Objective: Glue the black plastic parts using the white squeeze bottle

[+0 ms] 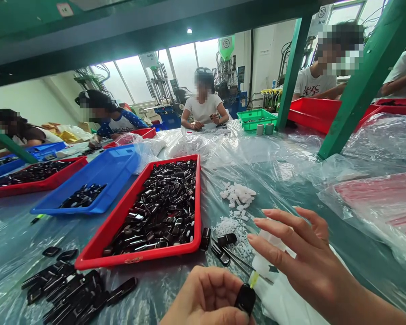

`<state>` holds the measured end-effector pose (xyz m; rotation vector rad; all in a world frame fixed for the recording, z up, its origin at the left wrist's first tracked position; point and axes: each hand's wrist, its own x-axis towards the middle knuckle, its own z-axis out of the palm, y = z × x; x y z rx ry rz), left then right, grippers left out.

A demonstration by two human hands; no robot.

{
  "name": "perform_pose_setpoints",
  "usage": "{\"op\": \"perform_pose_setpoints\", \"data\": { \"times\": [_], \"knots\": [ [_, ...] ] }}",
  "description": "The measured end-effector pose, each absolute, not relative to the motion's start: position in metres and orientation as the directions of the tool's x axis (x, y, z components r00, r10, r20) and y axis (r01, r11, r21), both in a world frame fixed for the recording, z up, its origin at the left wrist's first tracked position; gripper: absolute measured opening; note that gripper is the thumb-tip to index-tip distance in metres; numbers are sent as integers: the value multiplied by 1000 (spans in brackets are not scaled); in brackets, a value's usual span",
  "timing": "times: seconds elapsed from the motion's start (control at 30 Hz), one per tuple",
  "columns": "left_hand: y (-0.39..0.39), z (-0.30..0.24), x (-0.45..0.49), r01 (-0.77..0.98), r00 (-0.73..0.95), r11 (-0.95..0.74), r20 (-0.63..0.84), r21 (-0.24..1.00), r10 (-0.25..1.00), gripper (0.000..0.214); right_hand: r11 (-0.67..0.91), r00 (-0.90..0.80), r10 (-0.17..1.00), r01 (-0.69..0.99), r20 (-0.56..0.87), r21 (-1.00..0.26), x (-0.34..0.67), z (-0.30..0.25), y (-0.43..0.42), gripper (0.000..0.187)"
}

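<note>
plastic-covered tabletop (277,189) in a moulding workshop — left hand (203,298) fingers clamped on a black plastic piece (245,299), right hand (304,257) fingers apart; a slip could drop it into the white scraps (232,230).

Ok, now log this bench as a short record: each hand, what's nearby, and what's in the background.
Left hand: holding a glossy black plastic part with a yellow tip
Right hand: open, fingers spread, above a white sheet
Nearby: red tray heaped with black parts; blue tray; white plastic bits
Surface: clear plastic sheeting
Background: co-worker across the table; green tray; moulding machine
</note>
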<state>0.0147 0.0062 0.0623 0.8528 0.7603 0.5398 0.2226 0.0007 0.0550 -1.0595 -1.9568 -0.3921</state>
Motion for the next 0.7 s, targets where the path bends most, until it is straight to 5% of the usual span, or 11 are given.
{"op": "perform_pose_setpoints", "data": {
  "times": [0.7],
  "knots": [
    [6, 60, 15, -96, 655, 573, -382, 814, 652, 34, 635, -298, 513, 763, 805, -122, 225, 56, -3, 37]
  ]
}}
